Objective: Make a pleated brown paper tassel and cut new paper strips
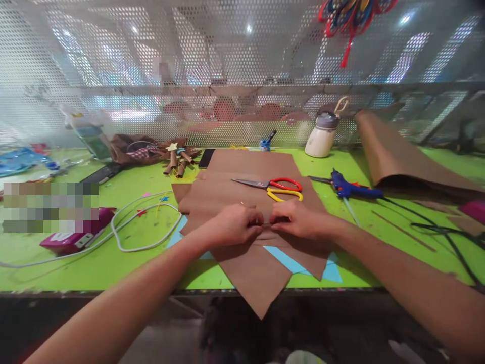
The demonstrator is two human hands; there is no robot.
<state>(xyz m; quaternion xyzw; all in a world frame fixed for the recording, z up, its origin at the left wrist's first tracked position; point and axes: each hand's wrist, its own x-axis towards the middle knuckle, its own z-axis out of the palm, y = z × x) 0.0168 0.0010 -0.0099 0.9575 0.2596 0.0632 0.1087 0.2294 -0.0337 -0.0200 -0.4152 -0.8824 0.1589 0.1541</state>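
Observation:
My left hand (239, 223) and my right hand (297, 218) meet over a stack of brown paper (250, 164). Both are closed, thumbs and fingers pinching a narrow rolled or folded strip of brown paper (270, 227) between them. Beneath it, a pointed brown sheet (257, 278) hangs over the table's front edge. Light blue paper (286, 260) peeks out from under the brown sheets. Just beyond my hands lie scissors (268, 186) with one red and one yellow handle, blades pointing left.
At right are a blue glue gun (350, 189) with a black cord and a large rolled brown sheet (401, 146). A cream bottle (321, 136) stands behind. At left are a purple power strip (81, 235), its white cable (146, 247) and small paper rolls (178, 164).

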